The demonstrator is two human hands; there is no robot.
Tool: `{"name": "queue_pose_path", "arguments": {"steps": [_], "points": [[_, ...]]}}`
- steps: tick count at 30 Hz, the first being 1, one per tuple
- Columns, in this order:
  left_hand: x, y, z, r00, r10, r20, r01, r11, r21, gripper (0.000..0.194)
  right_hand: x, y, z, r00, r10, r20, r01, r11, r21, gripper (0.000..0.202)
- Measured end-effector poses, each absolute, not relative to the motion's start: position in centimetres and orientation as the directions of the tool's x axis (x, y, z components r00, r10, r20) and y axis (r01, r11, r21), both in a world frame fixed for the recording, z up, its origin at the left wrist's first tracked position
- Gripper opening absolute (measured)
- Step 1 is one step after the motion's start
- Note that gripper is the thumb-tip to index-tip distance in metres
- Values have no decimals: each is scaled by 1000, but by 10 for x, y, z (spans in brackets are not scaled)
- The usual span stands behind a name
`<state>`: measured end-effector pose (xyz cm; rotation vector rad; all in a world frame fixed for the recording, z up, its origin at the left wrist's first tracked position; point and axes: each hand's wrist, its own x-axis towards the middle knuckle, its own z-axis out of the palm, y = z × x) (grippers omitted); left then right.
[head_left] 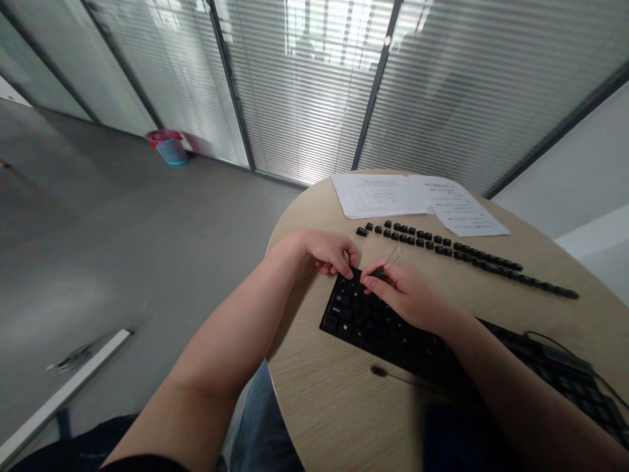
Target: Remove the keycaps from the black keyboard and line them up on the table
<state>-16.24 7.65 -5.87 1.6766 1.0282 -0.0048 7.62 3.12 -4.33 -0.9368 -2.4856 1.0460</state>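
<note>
On the wood-grain surface [314, 393], the black keyboard [361, 321] lies beneath both hands. The left hand [334, 252], fingers curled, contacts its far-left corner; any grip is indeterminate. The right hand [400, 292] is closed around a wire-ended tool [395, 257]. Loose keycaps [491, 267] form rows beyond.

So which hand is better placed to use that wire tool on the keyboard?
Probably the right hand: it holds the wire tool over the keyboard, though its wire end points upward. The left hand is at the keyboard's far left corner and seems better suited to steadying.
</note>
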Motion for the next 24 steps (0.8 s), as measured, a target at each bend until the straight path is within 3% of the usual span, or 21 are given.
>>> {"name": "queue_pose_path", "arguments": {"steps": [10,24], "points": [[-162,79,-62,623,609,-490,624,-9,781,31,70,15,-35,-771,634,50,507,660,-555,22],[-159,79,-64,619,632,-467,628,-40,777,34,74,15,-39,-759,640,121,498,689,-526,21]]}}
